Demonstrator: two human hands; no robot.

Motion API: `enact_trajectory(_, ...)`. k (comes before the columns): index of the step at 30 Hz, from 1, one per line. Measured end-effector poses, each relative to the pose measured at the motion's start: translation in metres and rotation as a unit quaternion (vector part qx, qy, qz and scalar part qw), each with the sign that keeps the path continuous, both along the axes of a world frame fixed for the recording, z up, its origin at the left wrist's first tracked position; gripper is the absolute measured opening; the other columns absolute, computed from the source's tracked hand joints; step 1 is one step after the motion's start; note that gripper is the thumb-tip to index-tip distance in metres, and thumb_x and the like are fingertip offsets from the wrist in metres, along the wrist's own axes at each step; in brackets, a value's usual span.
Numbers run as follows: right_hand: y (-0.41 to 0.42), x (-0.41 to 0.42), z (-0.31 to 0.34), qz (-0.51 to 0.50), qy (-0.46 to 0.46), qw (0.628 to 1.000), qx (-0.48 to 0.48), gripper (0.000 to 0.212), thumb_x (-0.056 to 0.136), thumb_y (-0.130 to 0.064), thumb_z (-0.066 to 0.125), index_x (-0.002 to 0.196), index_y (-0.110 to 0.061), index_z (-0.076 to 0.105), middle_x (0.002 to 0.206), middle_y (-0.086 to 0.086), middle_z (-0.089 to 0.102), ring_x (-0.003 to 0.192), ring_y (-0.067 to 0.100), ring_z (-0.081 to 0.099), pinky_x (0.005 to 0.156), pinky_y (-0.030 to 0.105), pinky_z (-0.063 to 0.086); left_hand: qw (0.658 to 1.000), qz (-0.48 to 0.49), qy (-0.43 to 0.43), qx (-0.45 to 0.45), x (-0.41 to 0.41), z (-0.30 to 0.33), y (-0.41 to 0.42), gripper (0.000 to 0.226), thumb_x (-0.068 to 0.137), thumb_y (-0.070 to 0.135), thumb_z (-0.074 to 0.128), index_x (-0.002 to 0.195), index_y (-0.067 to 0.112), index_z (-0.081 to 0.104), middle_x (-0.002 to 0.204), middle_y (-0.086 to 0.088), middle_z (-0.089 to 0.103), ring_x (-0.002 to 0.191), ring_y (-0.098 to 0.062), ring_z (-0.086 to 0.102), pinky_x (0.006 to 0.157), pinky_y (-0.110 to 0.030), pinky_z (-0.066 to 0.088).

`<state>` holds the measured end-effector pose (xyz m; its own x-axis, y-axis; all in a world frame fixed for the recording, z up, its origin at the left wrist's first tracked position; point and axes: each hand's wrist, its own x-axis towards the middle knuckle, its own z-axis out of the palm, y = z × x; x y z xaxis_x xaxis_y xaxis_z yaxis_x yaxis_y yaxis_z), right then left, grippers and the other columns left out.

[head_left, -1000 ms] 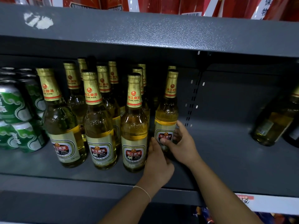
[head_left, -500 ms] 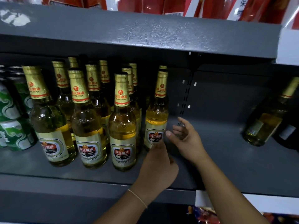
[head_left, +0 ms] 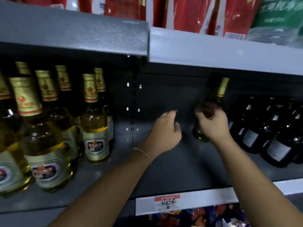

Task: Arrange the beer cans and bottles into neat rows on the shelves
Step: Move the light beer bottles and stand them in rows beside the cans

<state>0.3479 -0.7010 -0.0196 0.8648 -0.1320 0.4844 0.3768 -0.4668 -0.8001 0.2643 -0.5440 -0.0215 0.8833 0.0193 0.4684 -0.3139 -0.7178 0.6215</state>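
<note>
Several clear beer bottles (head_left: 95, 128) with gold foil necks and pale beer stand in rows at the left of the grey shelf (head_left: 164, 171). One gold-necked bottle (head_left: 222, 89) stands apart, further right, leaning a little. My right hand (head_left: 213, 123) is wrapped around its body. My left hand (head_left: 165, 130) hovers just left of it, fingers curled and apart, holding nothing. A group of dark bottles (head_left: 277, 138) with grey labels stands at the right.
An upper shelf (head_left: 213, 49) carries red packages (head_left: 188, 12) and a green one. A slotted upright (head_left: 133, 102) splits the back panel. A white price strip (head_left: 185, 203) runs along the shelf's front edge, with colourful packets below.
Both hands left the rightmost bottle of the left group and moved right. My right hand has taken hold of the lone gold-necked bottle. The view panned right; the green cans are out of sight.
</note>
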Motion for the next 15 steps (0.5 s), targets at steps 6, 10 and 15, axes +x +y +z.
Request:
enact_trajectory(6,-0.048,0.04,0.013,-0.077,-0.018,0.994,-0.073,0.028,0.086,-0.035,0.064,0.108,-0.017,0.065,0.104,0.008,0.069,0.097,0.03,0.065,0.083,0.039,0.055,0.999,-0.025,0.04,0.004,0.04,0.004,-0.041,0.052,0.099,0.017,0.044,0.149,0.012,0.031,0.14,-0.013,0.049,0.126,-0.024,0.046,0.095,-0.019,0.031)
enact_trajectory(10,-0.066,0.067,0.016,-0.046,0.028,0.998,-0.044,0.037,0.075,-0.032,0.07,0.106,-0.014,0.062,0.1,0.007,0.068,0.094,0.027,0.066,0.082,0.039,0.056,0.997,-0.02,0.07,-0.005,0.056,-0.001,-0.055,0.054,0.101,0.022,0.044,0.152,0.014,0.026,0.136,-0.013,0.054,0.115,-0.024,0.057,0.091,-0.022,0.04)
enact_trajectory(15,-0.071,0.098,0.015,-0.011,0.076,0.996,-0.041,0.041,0.085,-0.017,0.069,0.122,-0.008,0.056,0.113,0.011,0.064,0.104,0.029,0.062,0.087,0.029,0.052,0.996,0.001,0.084,-0.01,0.065,-0.009,-0.061,0.056,0.101,0.029,0.045,0.151,0.013,0.027,0.131,-0.016,0.056,0.114,-0.027,0.057,0.095,-0.028,0.043)
